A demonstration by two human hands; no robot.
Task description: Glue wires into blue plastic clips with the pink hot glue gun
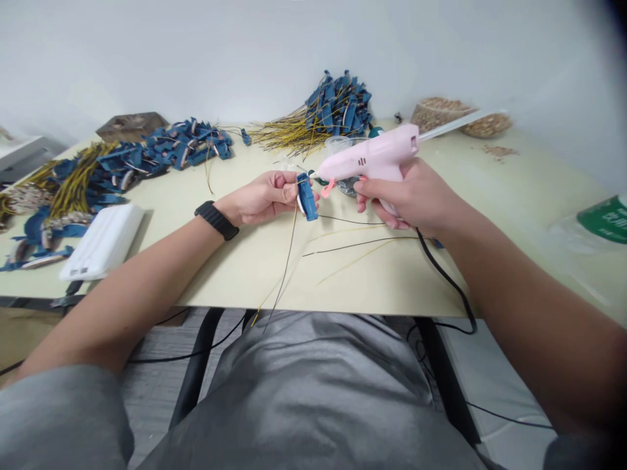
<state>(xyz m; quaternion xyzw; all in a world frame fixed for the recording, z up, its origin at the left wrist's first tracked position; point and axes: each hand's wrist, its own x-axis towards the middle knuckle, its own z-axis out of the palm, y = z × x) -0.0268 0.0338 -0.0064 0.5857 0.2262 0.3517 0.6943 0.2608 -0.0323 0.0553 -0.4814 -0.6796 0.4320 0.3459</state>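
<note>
My left hand [274, 194] pinches a small blue plastic part [307, 198] upright above the table. Thin yellow and black wires [289, 254] trail down from this part past the table's front edge. In my right hand [409, 196] is a pink hot glue gun [372, 155], its fingers wrapped round the handle. A translucent glue stick [463, 124] juts from the gun's back end. The nozzle points left and is at the top of the blue part; whether it touches cannot be made out. The black power cord [448, 277] hangs from the handle.
Piles of blue parts with wires lie at the left [166, 147] and at the back [340, 104]. A white power bank [102, 241] rests at the front left. A bowl of beige bits [441, 112] stands at the back right, a green-labelled bottle [605, 219] at the right edge. Loose wires [353, 247] cross the middle.
</note>
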